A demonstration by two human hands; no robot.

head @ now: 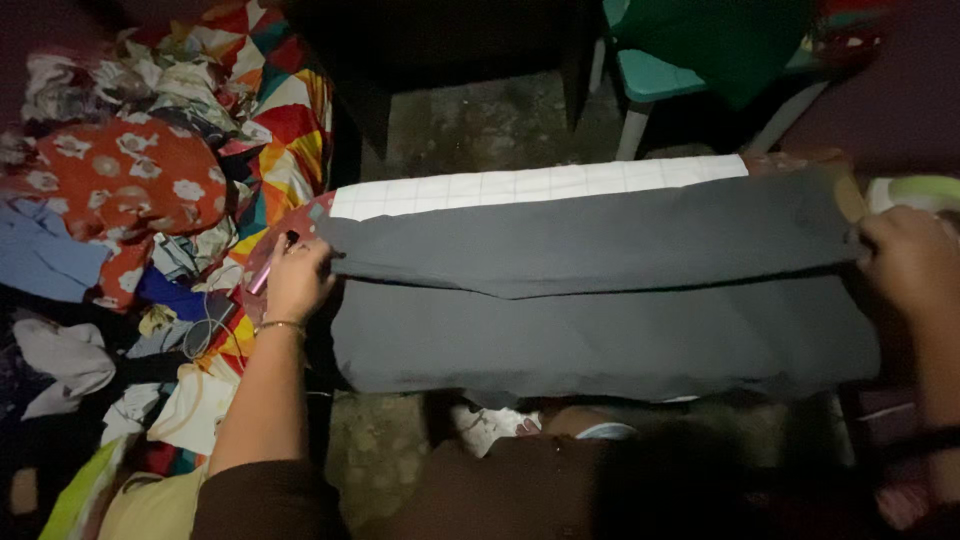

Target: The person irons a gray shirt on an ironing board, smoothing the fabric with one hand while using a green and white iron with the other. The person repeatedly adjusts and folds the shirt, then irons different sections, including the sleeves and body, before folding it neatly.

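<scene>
Grey cloth is pinched at both ends by the left hand and right hand. A crooked fold is risked if either grip slackens over the white board.

Plain dark grey cloth is lying centre frame, white grid-checked board cover showing at 12 o'clock, red white-flowered fabric and multicolour triangle-patterned sheet sitting at 10 o'clock, teal chair showing at 1 o'clock.
</scene>
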